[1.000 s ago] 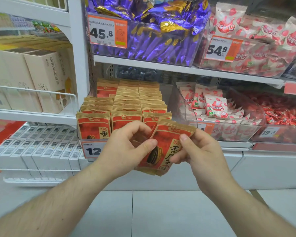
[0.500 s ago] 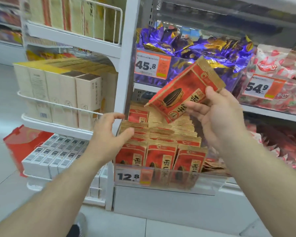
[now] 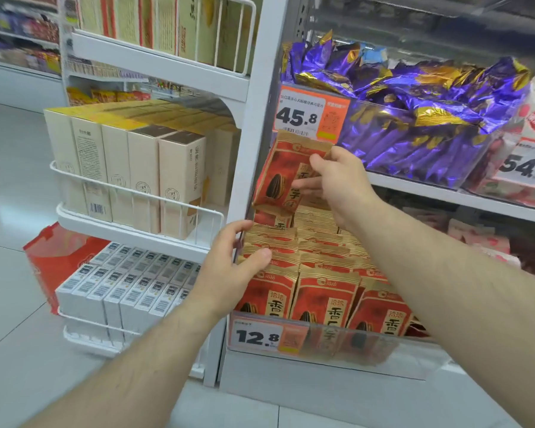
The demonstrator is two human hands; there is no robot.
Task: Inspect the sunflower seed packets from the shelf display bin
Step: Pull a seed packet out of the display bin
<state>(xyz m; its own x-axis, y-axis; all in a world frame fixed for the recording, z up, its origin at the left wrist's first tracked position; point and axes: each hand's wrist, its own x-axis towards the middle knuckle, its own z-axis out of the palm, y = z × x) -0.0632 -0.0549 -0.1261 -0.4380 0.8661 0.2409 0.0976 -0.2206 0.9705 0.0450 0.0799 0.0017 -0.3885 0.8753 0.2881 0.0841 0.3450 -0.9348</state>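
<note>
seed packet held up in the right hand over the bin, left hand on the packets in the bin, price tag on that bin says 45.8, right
Not quite. In the head view the bin's price tag reads 12.8; 45.8 is on the purple sweets' bin above. The right hand does hold a seed packet up, and the left hand rests on the binned packets.

head-worn, facing down, shelf [image 3: 179, 74] seemingly near
</note>
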